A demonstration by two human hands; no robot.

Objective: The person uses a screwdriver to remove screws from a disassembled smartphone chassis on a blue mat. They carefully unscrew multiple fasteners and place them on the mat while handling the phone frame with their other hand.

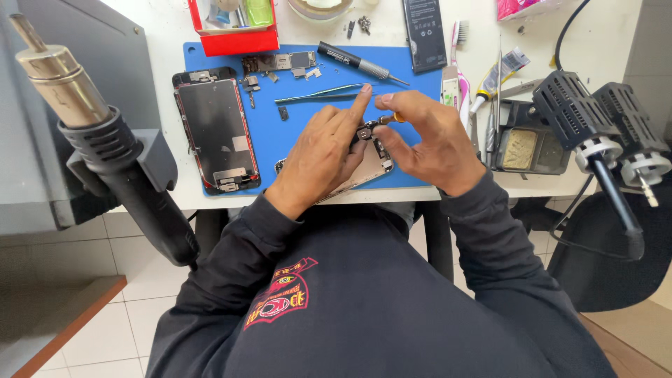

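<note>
On the blue mat (308, 133) at the counter's (161, 28) front edge, I see the removed phone screen (217, 133) lying face down at far left. My left hand (323, 150) pins the opened phone chassis (364, 168), index finger raised. My right hand (427, 140) pinches a small orange-tipped screwdriver (390, 118) over it. The chassis looks light, stiff and thin; its exposed parts seem fragile, so I judge the bare rim the safest hold.

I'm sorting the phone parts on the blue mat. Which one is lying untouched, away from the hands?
The detached screen, lying flat at the mat's left edge. The phone body sits under the left hand and right hand.
</note>
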